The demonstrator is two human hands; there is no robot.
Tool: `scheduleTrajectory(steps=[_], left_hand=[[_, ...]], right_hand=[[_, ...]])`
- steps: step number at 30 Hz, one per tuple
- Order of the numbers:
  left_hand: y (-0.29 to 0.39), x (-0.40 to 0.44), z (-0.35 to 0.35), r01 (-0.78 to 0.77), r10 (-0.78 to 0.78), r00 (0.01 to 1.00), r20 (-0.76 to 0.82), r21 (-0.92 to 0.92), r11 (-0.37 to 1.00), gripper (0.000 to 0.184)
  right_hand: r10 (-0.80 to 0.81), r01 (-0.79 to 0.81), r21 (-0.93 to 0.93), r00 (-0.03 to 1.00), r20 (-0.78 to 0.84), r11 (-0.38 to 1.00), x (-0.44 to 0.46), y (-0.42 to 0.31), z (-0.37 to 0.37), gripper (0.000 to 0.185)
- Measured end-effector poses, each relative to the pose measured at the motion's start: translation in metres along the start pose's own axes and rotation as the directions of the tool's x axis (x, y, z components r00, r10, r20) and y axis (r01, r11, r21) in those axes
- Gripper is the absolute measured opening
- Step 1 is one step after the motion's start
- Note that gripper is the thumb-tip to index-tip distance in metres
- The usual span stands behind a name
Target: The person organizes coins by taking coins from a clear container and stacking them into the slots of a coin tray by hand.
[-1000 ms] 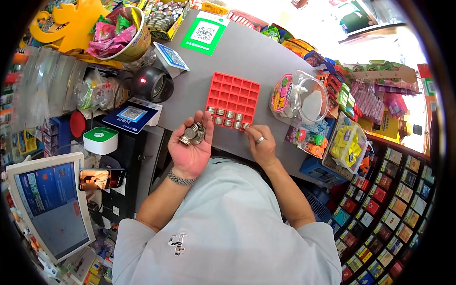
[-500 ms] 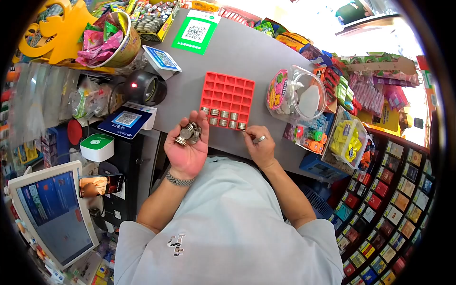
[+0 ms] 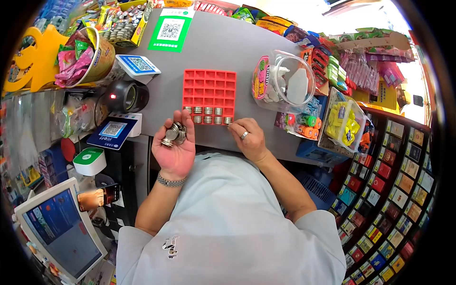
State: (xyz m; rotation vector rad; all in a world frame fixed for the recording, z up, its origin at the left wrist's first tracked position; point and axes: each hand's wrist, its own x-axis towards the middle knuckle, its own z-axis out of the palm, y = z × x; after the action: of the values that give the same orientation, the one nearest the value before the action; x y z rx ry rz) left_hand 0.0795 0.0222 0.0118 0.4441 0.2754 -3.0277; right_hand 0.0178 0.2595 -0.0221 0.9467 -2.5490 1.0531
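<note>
A red tray [image 3: 209,85] with square compartments lies on the grey counter, coins standing in several compartments of its two nearest rows. My left hand [image 3: 175,149] is palm up left of the tray's near corner, fingers curled around a pile of silver coins [image 3: 174,134]. At the tray's near right corner is my right hand [image 3: 249,139], its thumb and forefinger pinched beside the last coin stack [image 3: 228,120]. Whatever lies between those fingertips is too small to make out.
Right of the tray stands a clear plastic jar [image 3: 297,83]. Packaged sweets and a yellow-filled tub [image 3: 343,124] are farther right. On the left are a black scanner [image 3: 127,96], QR code stands, a candy bucket [image 3: 97,59], a phone [image 3: 98,197] and a monitor [image 3: 61,230].
The view has shifted, so the tray and counter items appear farther left. My right hand stays at the tray's near right corner, and my left hand still holds the coins.
</note>
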Motion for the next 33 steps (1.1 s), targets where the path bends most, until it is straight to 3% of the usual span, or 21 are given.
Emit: scheduleTrajectory(steps=[8, 10, 11, 13, 17, 19, 24, 27, 29, 30, 32, 33], left_hand=[[-0.002, 0.004, 0.003, -0.008, 0.008, 0.999, -0.036, -0.009, 1.000, 0.026], [-0.003, 0.005, 0.004, -0.008, 0.008, 1.000, -0.023, -0.016, 1.000, 0.026], [-0.003, 0.005, 0.005, -0.007, 0.006, 1.000, -0.029, -0.014, 1.000, 0.026], [-0.002, 0.004, 0.007, -0.014, 0.014, 1.000, -0.028, -0.009, 1.000, 0.026], [-0.005, 0.007, 0.008, 0.028, -0.025, 0.994, -0.109, 0.027, 0.999, 0.022], [-0.008, 0.006, 0.012, 0.020, -0.009, 0.975, -0.221, 0.048, 0.999, 0.021], [-0.013, 0.014, 0.013, 0.019, -0.013, 0.995, -0.104, 0.061, 0.998, 0.028], [-0.018, 0.017, 0.016, 0.005, 0.000, 0.998, -0.065, 0.069, 0.998, 0.030], [-0.023, 0.018, 0.015, 0.010, -0.007, 0.999, -0.041, 0.070, 0.998, 0.031], [-0.026, 0.021, 0.012, -0.016, 0.019, 0.999, -0.033, 0.110, 0.994, 0.031], [-0.031, 0.023, 0.012, -0.025, 0.030, 0.999, -0.025, 0.152, 0.988, 0.031], [-0.033, 0.023, 0.013, -0.035, 0.047, 0.997, -0.063, 0.185, 0.982, 0.030]], right_hand=[[-0.037, 0.039, -0.031, 0.997, 0.067, 0.999, 0.005, -0.004, -0.005, 0.021], [0.142, -0.147, 0.088, 0.988, 0.062, 0.985, 0.011, -0.010, -0.007, 0.015], [0.132, -0.137, 0.091, 0.989, 0.060, 0.986, 0.013, -0.012, -0.008, 0.015], [0.370, -0.368, 0.228, 0.928, 0.035, 0.902, 0.018, -0.013, -0.010, 0.012], [0.255, -0.258, 0.139, 0.966, 0.041, 0.956, 0.038, 0.007, -0.002, 0.011], [0.365, -0.404, 0.175, 0.905, 0.216, 0.898, 0.040, 0.011, 0.003, 0.010], [0.363, -0.406, 0.167, 0.901, 0.238, 0.898, 0.047, 0.001, -0.003, 0.010], [0.338, -0.353, 0.164, 0.934, 0.113, 0.921, 0.055, -0.027, -0.015, 0.010], [0.535, -0.610, 0.430, 0.792, 0.295, 0.665, 0.060, -0.057, -0.018, 0.018], [0.540, -0.610, 0.431, 0.792, 0.287, 0.666, 0.066, -0.067, -0.016, 0.018], [0.554, -0.735, 0.432, 0.678, 0.483, 0.523, 0.075, -0.082, -0.013, 0.025], [0.563, -0.735, 0.433, 0.678, 0.471, 0.522, 0.081, -0.086, -0.014, 0.025]])
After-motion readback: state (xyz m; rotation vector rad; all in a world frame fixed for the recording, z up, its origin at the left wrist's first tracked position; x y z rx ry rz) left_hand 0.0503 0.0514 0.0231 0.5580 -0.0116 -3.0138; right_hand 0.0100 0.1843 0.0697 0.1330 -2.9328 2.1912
